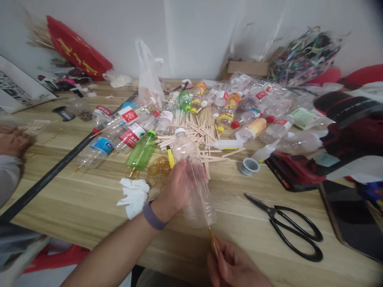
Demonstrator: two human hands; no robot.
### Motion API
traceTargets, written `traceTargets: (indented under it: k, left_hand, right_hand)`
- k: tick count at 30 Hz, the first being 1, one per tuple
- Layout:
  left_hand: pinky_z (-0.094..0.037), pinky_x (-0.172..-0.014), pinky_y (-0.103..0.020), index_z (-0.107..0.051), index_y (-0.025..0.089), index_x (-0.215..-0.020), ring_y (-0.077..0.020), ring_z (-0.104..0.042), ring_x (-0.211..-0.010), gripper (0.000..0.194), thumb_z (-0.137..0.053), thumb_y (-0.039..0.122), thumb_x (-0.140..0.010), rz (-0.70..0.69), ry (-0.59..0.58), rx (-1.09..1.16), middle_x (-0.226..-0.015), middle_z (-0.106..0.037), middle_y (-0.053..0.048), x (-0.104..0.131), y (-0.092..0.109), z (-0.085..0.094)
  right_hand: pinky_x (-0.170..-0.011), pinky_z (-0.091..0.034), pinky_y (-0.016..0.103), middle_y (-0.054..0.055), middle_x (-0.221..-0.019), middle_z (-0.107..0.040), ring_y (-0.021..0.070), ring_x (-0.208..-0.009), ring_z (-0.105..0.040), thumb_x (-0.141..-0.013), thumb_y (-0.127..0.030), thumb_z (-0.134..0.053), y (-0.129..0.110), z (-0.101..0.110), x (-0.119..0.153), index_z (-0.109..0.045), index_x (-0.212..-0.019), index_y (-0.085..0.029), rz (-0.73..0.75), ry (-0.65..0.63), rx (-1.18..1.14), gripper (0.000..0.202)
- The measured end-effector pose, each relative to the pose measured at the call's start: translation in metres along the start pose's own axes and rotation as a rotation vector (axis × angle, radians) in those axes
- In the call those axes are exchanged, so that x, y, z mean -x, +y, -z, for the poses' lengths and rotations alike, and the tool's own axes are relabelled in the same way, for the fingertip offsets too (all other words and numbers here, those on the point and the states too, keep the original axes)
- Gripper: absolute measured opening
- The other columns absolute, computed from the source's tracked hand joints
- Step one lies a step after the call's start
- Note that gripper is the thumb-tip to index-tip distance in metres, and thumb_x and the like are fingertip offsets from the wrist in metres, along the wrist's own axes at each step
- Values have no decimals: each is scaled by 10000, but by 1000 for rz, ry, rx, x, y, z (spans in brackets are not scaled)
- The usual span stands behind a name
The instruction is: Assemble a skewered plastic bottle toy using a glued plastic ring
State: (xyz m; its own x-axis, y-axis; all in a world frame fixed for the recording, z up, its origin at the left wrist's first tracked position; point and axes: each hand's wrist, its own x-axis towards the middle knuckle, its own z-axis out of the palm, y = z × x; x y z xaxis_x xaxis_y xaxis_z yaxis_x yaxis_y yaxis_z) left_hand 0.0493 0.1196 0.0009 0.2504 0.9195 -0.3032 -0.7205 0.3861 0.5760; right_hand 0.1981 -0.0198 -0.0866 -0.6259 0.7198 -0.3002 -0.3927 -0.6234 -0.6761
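Observation:
My left hand (177, 185), with a purple band on its wrist, is wrapped round a clear plastic bottle (196, 199) with a white cap. The bottle lies tilted, cap away from me and base towards me. At its base, my right hand (229, 263) pinches a stretched yellow-brown rubber band (212, 238) that runs out of the bottle's bottom. Something thin and pale runs lengthwise inside the bottle; blur hides its kind. Loose rubber bands (158, 169) and a yellow-handled tool (170, 157) lie just beyond my left hand.
Black scissors (272, 211), a phone (356, 219) and a red-and-black power tool (295, 171) lie to the right. Wooden sticks (206, 119) and several bottles, one green (142, 151), spread across the table. White tissue (134, 195) lies left. Another person's hand (12, 141) rests at the left edge.

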Motion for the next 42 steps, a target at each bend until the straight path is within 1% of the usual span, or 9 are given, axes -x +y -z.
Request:
traceTargets:
  k: [5,11,14,17,21,24,28,38,42]
  left_hand:
    - [-521,-684,-290,-623,149,-797,-159,-668,-642,260,-554,372,-912,-9,-7,22,-715,-713,-55,-1,1,2]
    - [-510,-684,-284,-662,135,-790,-161,-665,-644,314,-595,427,-881,17,-48,17,-727,-714,-52,-2,0,3]
    - [-513,-684,-285,-656,133,-817,-162,-672,-654,295,-609,418,-878,6,-43,34,-746,-720,-60,-2,1,5]
    - [-516,-657,-280,-629,144,-820,-158,-674,-640,275,-582,403,-898,11,-42,45,-754,-727,-67,-3,2,6]
    - [-526,-651,-274,-628,149,-832,-158,-682,-648,266,-599,409,-882,10,-78,38,-778,-733,-67,-3,2,6]
    - [-528,-628,-273,-632,151,-868,-162,-685,-654,300,-660,446,-822,-10,-124,33,-885,-737,-67,-1,1,4]
    - [-534,-637,-299,-636,159,-941,-171,-678,-656,307,-643,447,-833,-12,-101,34,-926,-707,-48,-1,0,3]
    - [-543,-731,-373,-619,180,-1012,-223,-697,-732,395,-594,547,-867,194,-179,9,-900,-717,-86,-5,-6,10]
    - [-526,-805,-340,-655,152,-1011,-203,-693,-798,336,-630,454,-863,212,-209,-17,-935,-736,-106,-3,-9,12]
  right_hand:
    - [-383,-226,186,-53,-465,-532,52,-355,-353,-773,-756,-590,2,-2,2,-558,-791,-197,-100,74,-69,560]
    - [-388,-181,194,-72,-492,-479,33,-385,-299,-677,-674,-757,-9,-5,0,-422,-651,-220,-51,37,46,565]
    - [-404,-203,190,-53,-555,-544,44,-423,-373,-621,-727,-758,-7,-4,0,-502,-774,-210,-25,19,17,597]
    - [-400,-227,187,-46,-521,-565,58,-410,-402,-713,-787,-625,-5,-5,1,-560,-904,-200,-94,49,-56,620]
    - [-369,-158,199,-85,-386,-437,38,-338,-275,-738,-702,-682,-11,-10,2,-498,-671,-208,-79,62,-11,532]
    - [-382,-141,199,-84,-429,-444,34,-369,-270,-722,-666,-725,-16,-13,3,-513,-676,-194,-76,121,30,519]
    - [-386,-149,190,-85,-459,-455,34,-389,-298,-663,-631,-792,-19,-11,3,-454,-679,-212,-109,53,-6,539]
    - [-434,-199,170,-71,-541,-537,22,-417,-362,-667,-569,-829,-29,-17,3,-417,-722,-214,-84,127,12,547]
    - [-395,-203,178,-78,-543,-542,14,-365,-360,-647,-594,-829,-31,-19,4,-418,-719,-217,-101,152,36,563]
